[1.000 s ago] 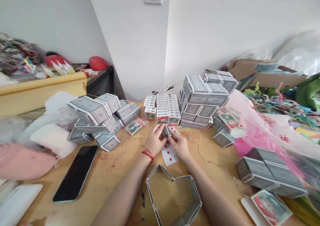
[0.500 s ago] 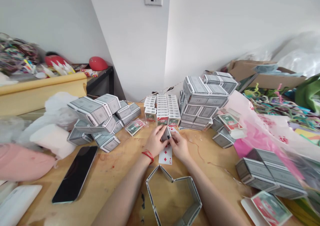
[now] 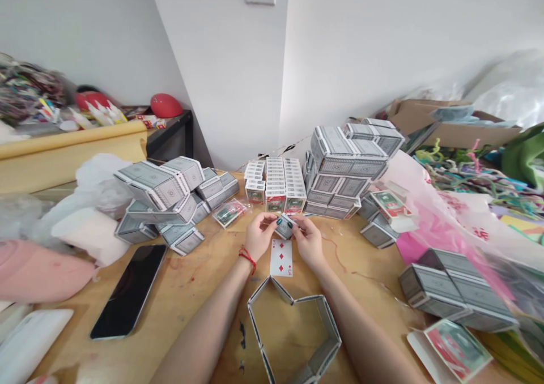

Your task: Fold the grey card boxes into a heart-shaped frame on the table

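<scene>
Both my hands hold one playing card (image 3: 284,226), its grey patterned back showing, just above the table. My left hand (image 3: 260,235) pinches its left side and my right hand (image 3: 308,239) its right side, thumbs in front. Directly below lies a three of diamonds card (image 3: 281,257), face up and flat on the wood. Nearer to me, between my forearms, stands a heart-like ring of joined folded cards (image 3: 329,324), open in the middle. Behind my hands stand rows of card boxes (image 3: 275,186).
Stacked folded-card blocks stand at the left (image 3: 157,183) and right (image 3: 340,169). A phone (image 3: 130,290) lies on the table (image 3: 187,304) at left. An opened card box (image 3: 459,347) sits front right, near a pink plastic bag (image 3: 429,197).
The held card now shows its patterned back more fully. My hands have spread slightly apart around it, and the three of diamonds below is more fully uncovered.
</scene>
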Demonstrator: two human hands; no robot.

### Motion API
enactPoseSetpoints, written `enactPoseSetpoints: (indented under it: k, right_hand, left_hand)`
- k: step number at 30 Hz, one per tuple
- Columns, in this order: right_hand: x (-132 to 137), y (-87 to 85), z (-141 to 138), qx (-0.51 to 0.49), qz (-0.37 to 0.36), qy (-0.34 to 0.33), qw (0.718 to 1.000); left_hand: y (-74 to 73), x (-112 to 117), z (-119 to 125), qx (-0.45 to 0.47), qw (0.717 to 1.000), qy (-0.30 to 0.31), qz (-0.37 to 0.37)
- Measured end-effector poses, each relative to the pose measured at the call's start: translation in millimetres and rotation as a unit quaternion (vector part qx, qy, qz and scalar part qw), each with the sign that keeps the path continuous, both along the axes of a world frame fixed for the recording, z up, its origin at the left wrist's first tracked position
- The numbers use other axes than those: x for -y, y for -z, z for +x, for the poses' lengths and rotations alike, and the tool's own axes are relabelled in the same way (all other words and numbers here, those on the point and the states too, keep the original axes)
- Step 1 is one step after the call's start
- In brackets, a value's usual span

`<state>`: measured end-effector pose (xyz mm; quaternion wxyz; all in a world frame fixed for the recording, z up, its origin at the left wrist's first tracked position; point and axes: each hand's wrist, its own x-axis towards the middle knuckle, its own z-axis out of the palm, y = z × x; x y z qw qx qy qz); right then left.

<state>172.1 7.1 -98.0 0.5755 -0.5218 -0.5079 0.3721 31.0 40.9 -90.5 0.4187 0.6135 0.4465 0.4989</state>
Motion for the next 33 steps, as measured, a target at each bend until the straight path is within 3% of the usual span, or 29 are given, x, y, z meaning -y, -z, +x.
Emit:
enactPoseSetpoints:
  k: [4,14,18,21,26,33]
  right_hand:
    - [0,1.0,2,0.028,0.005,0.005,1.0]
    - [-1,-2.1,3,0.046,0.012,-0.006,0.999]
    - [0,-2.4,-3,0.052,0.014,-0.019,0.998]
    - [2,-5.2,-6,0.134,0.03,-0.013,0.99]
    - [3,-6.4,-6,0.232,0.085,0.021,0.969]
    - [4,-2.7,-6,0.268,0.073,0.033,0.96]
  left_hand:
    - [-3.8,0,0,0.016,1.0,0.008,-0.017]
    - [-0.6,-1,-3,-0.021,0.996,0.086,0.02]
    - [1.3,-2,-1,0.011,0.999,0.043,-0.012]
    - [2.1,-3,0,0.018,1.0,0.013,-0.018]
    - [1.3,-1,0,0.019,0.998,0.034,-0.043]
    - [-5.3,0,1,0.051,0.995,0.036,-0.074]
